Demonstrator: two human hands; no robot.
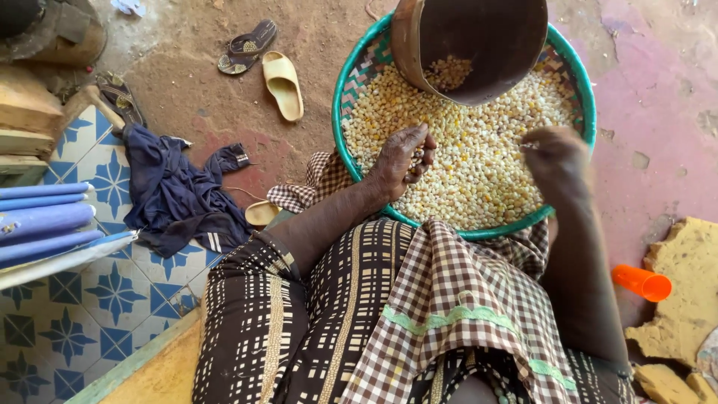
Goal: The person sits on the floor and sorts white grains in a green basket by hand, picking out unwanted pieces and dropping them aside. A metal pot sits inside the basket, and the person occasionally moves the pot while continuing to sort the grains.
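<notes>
At twelve o'clock from both hands, maize kernels (479,157) fill a woven tray (345,97); left hand (404,157) cups kernels; right hand (557,161) blurred, grip unclear

maize kernels (479,161): pale yellow, loose, heaped in basket
woven basket (345,97): round, green-rimmed, on lap
brown bowl (479,41): tilted, few kernels inside

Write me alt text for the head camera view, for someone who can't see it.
Seen from above, a seated person's left hand and right hand work over pale maize kernels in a round green-rimmed basket. A brown bowl holding some kernels rests tilted at the far rim; sandals and a dark cloth lie left.
</notes>
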